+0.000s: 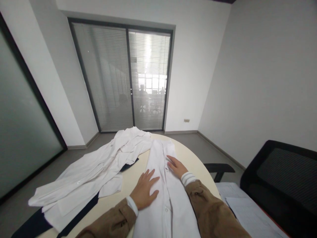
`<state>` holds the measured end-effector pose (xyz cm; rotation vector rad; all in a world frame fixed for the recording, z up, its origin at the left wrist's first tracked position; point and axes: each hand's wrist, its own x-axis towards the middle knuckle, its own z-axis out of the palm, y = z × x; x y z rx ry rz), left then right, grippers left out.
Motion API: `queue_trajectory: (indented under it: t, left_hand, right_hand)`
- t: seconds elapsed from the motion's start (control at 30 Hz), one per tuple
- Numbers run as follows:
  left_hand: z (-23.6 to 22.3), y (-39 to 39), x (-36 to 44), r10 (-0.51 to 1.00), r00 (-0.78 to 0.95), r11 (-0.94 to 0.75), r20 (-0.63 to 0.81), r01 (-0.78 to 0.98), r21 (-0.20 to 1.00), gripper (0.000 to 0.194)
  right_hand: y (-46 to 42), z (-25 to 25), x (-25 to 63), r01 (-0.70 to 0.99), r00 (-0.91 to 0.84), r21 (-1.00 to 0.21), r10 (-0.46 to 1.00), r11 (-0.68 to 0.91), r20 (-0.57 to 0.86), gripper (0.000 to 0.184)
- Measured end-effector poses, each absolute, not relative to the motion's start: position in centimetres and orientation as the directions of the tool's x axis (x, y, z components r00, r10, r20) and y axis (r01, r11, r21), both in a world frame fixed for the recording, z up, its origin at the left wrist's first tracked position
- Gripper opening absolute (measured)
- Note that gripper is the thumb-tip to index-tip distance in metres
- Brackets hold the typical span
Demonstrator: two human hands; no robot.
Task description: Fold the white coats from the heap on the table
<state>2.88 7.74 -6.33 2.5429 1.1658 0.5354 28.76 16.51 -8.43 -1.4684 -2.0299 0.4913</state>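
A white buttoned shirt (168,205) lies stretched lengthwise on a round cream table (195,158), running from the near edge toward the far side. My left hand (145,190) rests flat on its left half, fingers spread and open. Farther along the shirt, beside the button strip, my right hand (176,166) also lies flat and open with fingers extended. Both arms wear brown sleeves with white cuffs.
A heap of several white garments with dark parts (99,168) covers the table's left side and hangs over its edge. A black office chair (282,178) stands at right, with white papers (247,211) beside the table. Sliding glass doors with blinds (128,79) are ahead.
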Motion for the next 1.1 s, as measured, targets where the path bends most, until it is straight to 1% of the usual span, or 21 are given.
queue_trajectory:
  t: [0.1, 0.17, 0.27, 0.33, 0.37, 0.43, 0.47, 0.5, 0.57, 0.67, 0.77, 0.93, 1.0, 1.1]
  left_hand:
    - [-7.5, 8.3, 3.1, 0.796, 0.567, -0.603, 0.212, 0.709, 0.366, 0.055]
    - [-8.0, 8.7, 3.1, 0.790, 0.553, -0.612, 0.264, 0.695, 0.378, 0.050]
    - [-8.1, 10.2, 2.7, 0.809, 0.453, -0.586, 0.375, 0.674, 0.449, 0.034]
    - [-8.1, 11.8, 2.2, 0.830, 0.359, -0.546, 0.428, 0.680, 0.489, 0.032]
    - [-8.2, 12.7, 1.9, 0.837, 0.325, -0.529, 0.440, 0.687, 0.498, 0.032]
    - [-8.5, 14.6, 1.4, 0.846, 0.293, -0.508, 0.446, 0.699, 0.504, 0.035]
    - [-8.6, 15.5, 1.2, 0.849, 0.290, -0.504, 0.442, 0.697, 0.511, 0.036]
    - [-8.8, 16.3, 1.2, 0.851, 0.292, -0.504, 0.436, 0.688, 0.523, 0.038]
    - [-9.1, 17.7, 1.3, 0.851, 0.306, -0.514, 0.427, 0.651, 0.559, 0.041]
    - [-9.1, 19.6, 1.9, 0.852, 0.323, -0.522, 0.411, 0.571, 0.634, 0.045]
    - [-8.6, 21.7, 2.9, 0.880, 0.311, -0.473, 0.359, 0.500, 0.726, 0.047]
    - [-7.9, 25.6, 4.9, 0.911, 0.319, -0.391, 0.263, 0.457, 0.799, 0.040]
    - [-7.8, 26.7, 5.5, 0.927, 0.303, -0.343, 0.220, 0.450, 0.824, 0.039]
    - [-7.5, 27.3, 5.9, 0.940, 0.294, -0.294, 0.175, 0.430, 0.854, 0.036]
  right_hand:
    - [16.4, -8.9, 29.0, 0.845, -0.231, -0.436, 0.946, 0.311, 0.227, 0.057]
    - [16.4, -9.0, 28.7, 0.872, -0.219, -0.393, 0.950, 0.292, 0.222, 0.053]
    - [16.9, -8.9, 28.9, 0.840, -0.174, -0.461, 0.946, 0.287, 0.273, 0.047]
    - [17.5, -8.7, 29.7, 0.822, -0.059, -0.518, 0.939, 0.239, 0.340, 0.044]
    - [17.9, -8.6, 30.1, 0.826, 0.027, -0.534, 0.933, 0.181, 0.358, 0.044]
    - [18.6, -8.5, 30.9, 0.846, 0.182, -0.532, 0.923, 0.029, 0.339, 0.046]
    - [18.8, -8.4, 31.3, 0.856, 0.231, -0.516, 0.922, -0.040, 0.311, 0.048]
    - [19.1, -8.4, 31.5, 0.862, 0.264, -0.497, 0.922, -0.095, 0.282, 0.050]
    - [19.5, -8.4, 31.8, 0.873, 0.278, -0.467, 0.930, -0.139, 0.243, 0.052]
    - [20.3, -8.4, 31.8, 0.875, 0.249, -0.469, 0.940, -0.115, 0.235, 0.052]
    - [21.0, -8.3, 31.8, 0.863, 0.231, -0.498, 0.945, -0.088, 0.233, 0.053]
    - [21.9, -8.4, 32.2, 0.843, 0.199, -0.536, 0.950, -0.041, 0.239, 0.051]
    - [22.1, -8.6, 32.3, 0.815, 0.189, -0.579, 0.951, -0.013, 0.244, 0.049]
    - [22.5, -8.9, 32.4, 0.733, 0.159, -0.678, 0.956, 0.054, 0.248, 0.042]
